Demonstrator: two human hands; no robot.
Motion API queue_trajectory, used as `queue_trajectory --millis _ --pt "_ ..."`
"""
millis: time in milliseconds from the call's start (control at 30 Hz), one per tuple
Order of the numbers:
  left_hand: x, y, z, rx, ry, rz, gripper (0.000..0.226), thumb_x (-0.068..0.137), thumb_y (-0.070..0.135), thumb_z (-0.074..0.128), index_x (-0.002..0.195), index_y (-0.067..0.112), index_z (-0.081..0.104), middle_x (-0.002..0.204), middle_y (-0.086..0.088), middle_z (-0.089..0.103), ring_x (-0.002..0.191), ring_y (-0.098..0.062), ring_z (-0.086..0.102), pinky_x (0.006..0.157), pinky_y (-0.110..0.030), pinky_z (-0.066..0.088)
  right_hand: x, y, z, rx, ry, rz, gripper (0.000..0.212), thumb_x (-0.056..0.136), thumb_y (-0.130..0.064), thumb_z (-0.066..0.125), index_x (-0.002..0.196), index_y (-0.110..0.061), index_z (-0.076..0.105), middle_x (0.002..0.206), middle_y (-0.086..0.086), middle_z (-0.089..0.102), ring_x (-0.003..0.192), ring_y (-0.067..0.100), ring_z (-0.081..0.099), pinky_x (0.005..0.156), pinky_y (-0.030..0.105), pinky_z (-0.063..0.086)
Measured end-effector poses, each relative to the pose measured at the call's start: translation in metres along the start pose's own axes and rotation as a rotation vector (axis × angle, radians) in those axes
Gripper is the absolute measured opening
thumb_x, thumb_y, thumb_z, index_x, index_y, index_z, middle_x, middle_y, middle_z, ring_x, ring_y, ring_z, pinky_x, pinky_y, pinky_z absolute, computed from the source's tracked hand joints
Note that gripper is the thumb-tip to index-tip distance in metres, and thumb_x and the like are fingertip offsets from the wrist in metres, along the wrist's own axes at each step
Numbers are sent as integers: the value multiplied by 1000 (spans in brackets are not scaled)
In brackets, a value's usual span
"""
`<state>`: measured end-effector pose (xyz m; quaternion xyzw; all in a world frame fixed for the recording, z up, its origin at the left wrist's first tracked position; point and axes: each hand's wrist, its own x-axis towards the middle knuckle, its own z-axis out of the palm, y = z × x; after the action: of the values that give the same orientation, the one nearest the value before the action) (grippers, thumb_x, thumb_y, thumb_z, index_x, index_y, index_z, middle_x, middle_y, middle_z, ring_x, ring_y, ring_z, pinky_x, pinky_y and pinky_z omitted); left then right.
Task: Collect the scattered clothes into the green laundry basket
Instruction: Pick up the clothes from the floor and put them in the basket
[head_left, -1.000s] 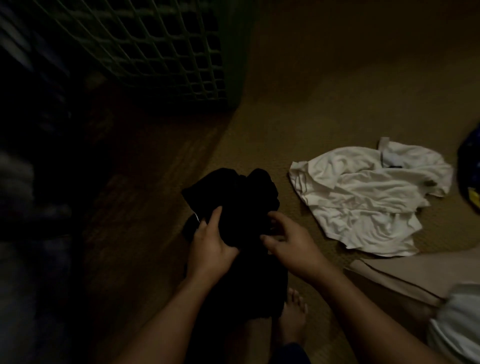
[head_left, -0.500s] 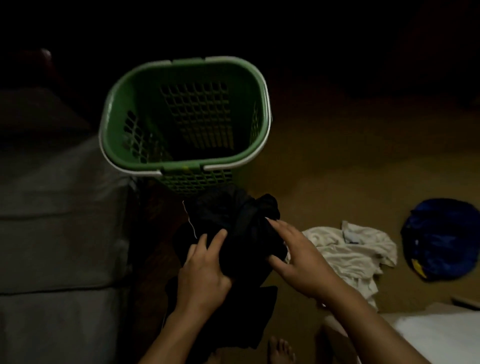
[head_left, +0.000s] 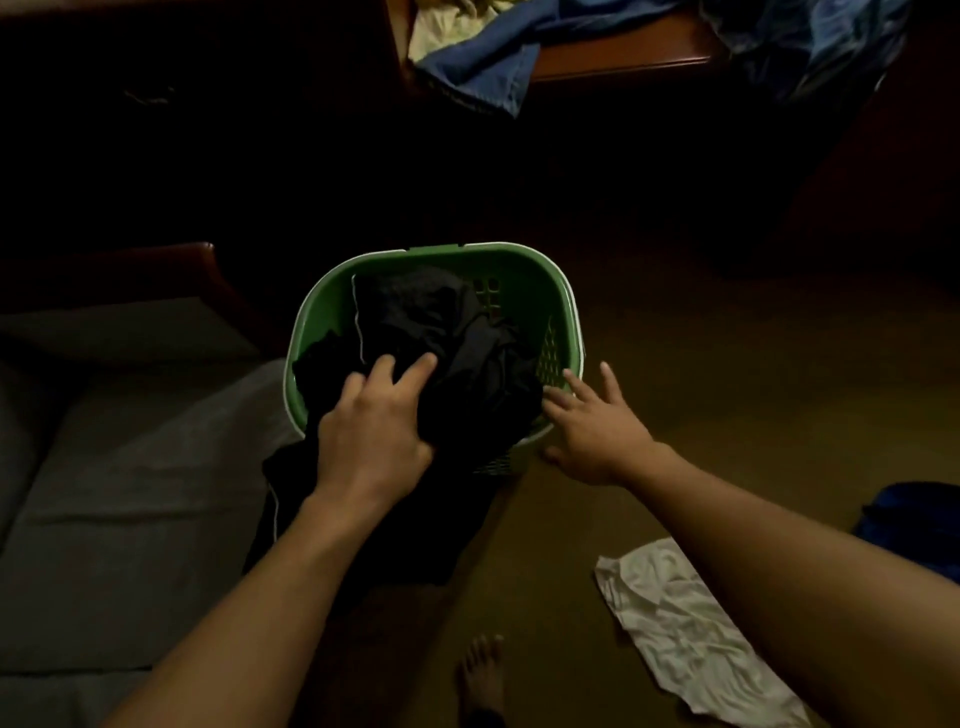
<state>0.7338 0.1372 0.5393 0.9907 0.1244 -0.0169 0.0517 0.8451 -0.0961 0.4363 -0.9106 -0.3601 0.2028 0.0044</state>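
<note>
**Black garment half into the green basket**

From my feed, the green laundry basket (head_left: 558, 296) sits at the centre of the frame on the tan floor (head_left: 727, 415). A black garment (head_left: 457, 338) fills most of its opening, with a long part of it spilling over the near rim and hanging down toward the lower middle of the frame. My left hand (head_left: 371, 434) presses on that garment at the near rim, fingers curled into the cloth and gripping it. My right hand (head_left: 597, 428) is spread flat with fingers apart, just beside the basket's right near corner, holding nothing; fingertips seem to touch the rim. A white garment (head_left: 691, 644) lies on the floor at lower right, well apart from the basket. A blue garment (head_left: 914, 514) shows at the right edge. A grey mattress (head_left: 119, 493) fills the lower left
</note>
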Motion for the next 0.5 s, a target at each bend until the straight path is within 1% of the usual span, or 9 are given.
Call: queue_trajectory --millis 67,100,133,167,233,300,367,433,500 --pt "38 -10 8 71 -20 65 85 77 24 75 151 36 36 139 -6 47 115 -35 51 75 -45 52 27 1 9 -137 -114 -77 78 93 -74 24 158 -32 16 167 1 18 155 27 -6 117 65 -14" --pt "55 -14 14 103 -34 97 85 77 23 73 151 37 34 138 -4 46 115 -33 51 74 -44 52 40 -2 13 -162 -169 -105 80 91 -78 17 158 -34 17 167 0 19 155 26 -4 117 65 -15" --pt "71 -19 22 135 -52 128 85 78 22 72 152 38 32 138 -3 45 115 -32 50 74 -43 52 50 -5 16 -168 -211 -126 82 90 -80 11 158 -35 20 165 0 24 155 25 1 117 64 -16" --pt "87 -22 30 159 -75 165 84 80 22 70 152 38 31 138 -3 44 115 -32 50 75 -42 52 61 -8 18 -167 -235 -142 81 91 -79 8 156 -34 26 162 0 33 155 23 11 118 62 -15" --pt "112 -30 49 205 -126 252 81 84 22 66 153 38 28 140 -2 42 117 -32 48 78 -42 52 75 -9 20 -168 -246 -165 80 93 -78 7 147 -31 43 145 0 56 145 20 38 121 59 -6" --pt "138 -37 70 235 -184 328 79 87 21 64 154 38 27 143 -3 40 119 -33 47 82 -43 53 81 -4 17 -146 -268 -167 76 92 -79 8 133 -33 53 127 -4 66 131 19 53 121 54 11" --pt "160 -44 89 246 -235 357 76 89 22 63 154 37 27 145 -3 40 121 -34 46 85 -45 53 83 -2 15 -133 -281 -163 71 91 -80 8 124 -37 54 117 -8 65 118 18 56 110 48 26" --pt "176 -45 106 255 -277 375 72 92 24 61 154 37 28 145 -3 40 122 -35 46 86 -45 52 80 -3 15 -115 -282 -150 69 91 -79 8 126 -39 53 115 -10 63 113 15 54 102 44 30" --pt "188 -48 124 245 -312 389 70 93 24 60 154 37 29 145 -4 40 123 -36 46 85 -45 52 80 -2 15 -95 -272 -146 71 91 -80 6 127 -40 52 112 -11 61 110 14 54 100 42 32"
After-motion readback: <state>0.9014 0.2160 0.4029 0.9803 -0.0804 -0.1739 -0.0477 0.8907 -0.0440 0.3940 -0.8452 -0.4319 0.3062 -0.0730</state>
